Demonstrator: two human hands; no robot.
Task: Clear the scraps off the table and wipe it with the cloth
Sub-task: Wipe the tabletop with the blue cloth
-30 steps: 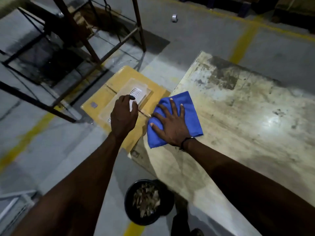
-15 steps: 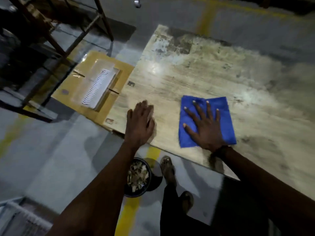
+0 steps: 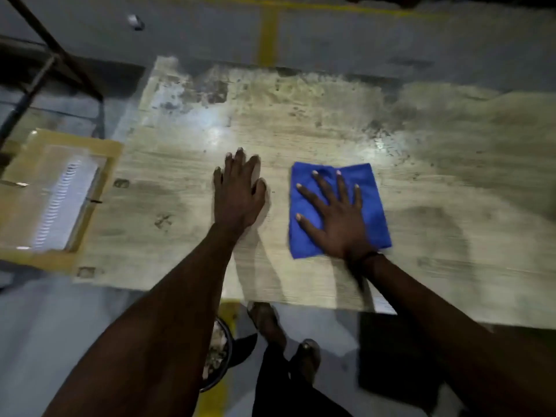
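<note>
A folded blue cloth (image 3: 371,188) lies flat on the worn, stained wooden table (image 3: 301,121), near its front edge. My right hand (image 3: 337,218) presses down on the cloth with fingers spread. My left hand (image 3: 239,194) rests flat on the bare tabletop just left of the cloth, fingers together, holding nothing. On the floor under the table's front edge stands a black bucket (image 3: 224,356) with scraps inside, partly hidden by my left forearm.
A yellow cardboard box (image 3: 111,152) with a white ribbed item under clear plastic sits against the table's left end. A metal frame (image 3: 60,55) stands at the back left. My feet (image 3: 270,323) are below the table edge. A small object (image 3: 135,22) lies on the far floor.
My right hand has slid the cloth from the table's left corner rightward along the front. My left hand left the box and now lies flat on the table. The view has shifted right.
</note>
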